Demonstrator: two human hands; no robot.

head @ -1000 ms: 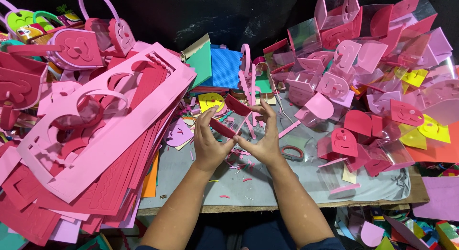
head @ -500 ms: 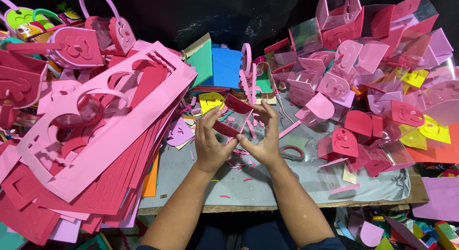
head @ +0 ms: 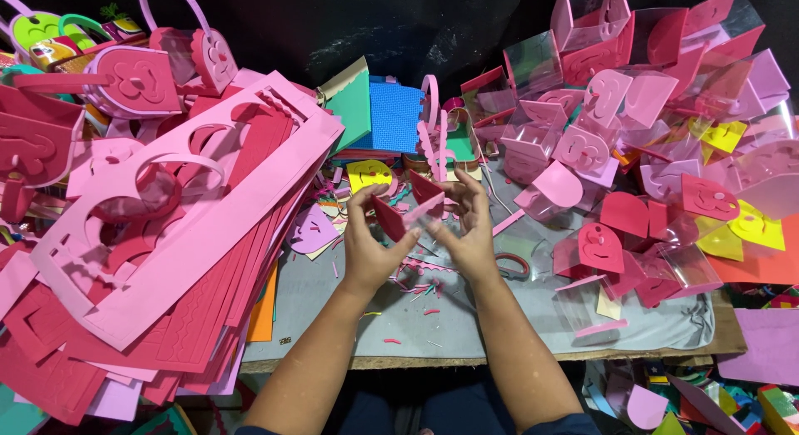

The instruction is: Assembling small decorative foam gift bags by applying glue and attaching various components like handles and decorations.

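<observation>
Right now both hands meet over the middle of the table [head: 499, 318]. The left hand [head: 370, 243] pinches a dark pink foam piece [head: 389, 218] by its edge, fingers closed on it, while the right hand [head: 470, 231] grips the piece's folded far flap, thumb and fingers closed too. It looks light, thin and bendy, likely easy to crease, so edges seem the place to hold. Both forearms rise from the near edge, wrists cocked inward. Pink cut-out foam sheets [head: 166, 227] pile up left; small foam-and-clear-plastic boxes [head: 599, 152] heap right.
</observation>
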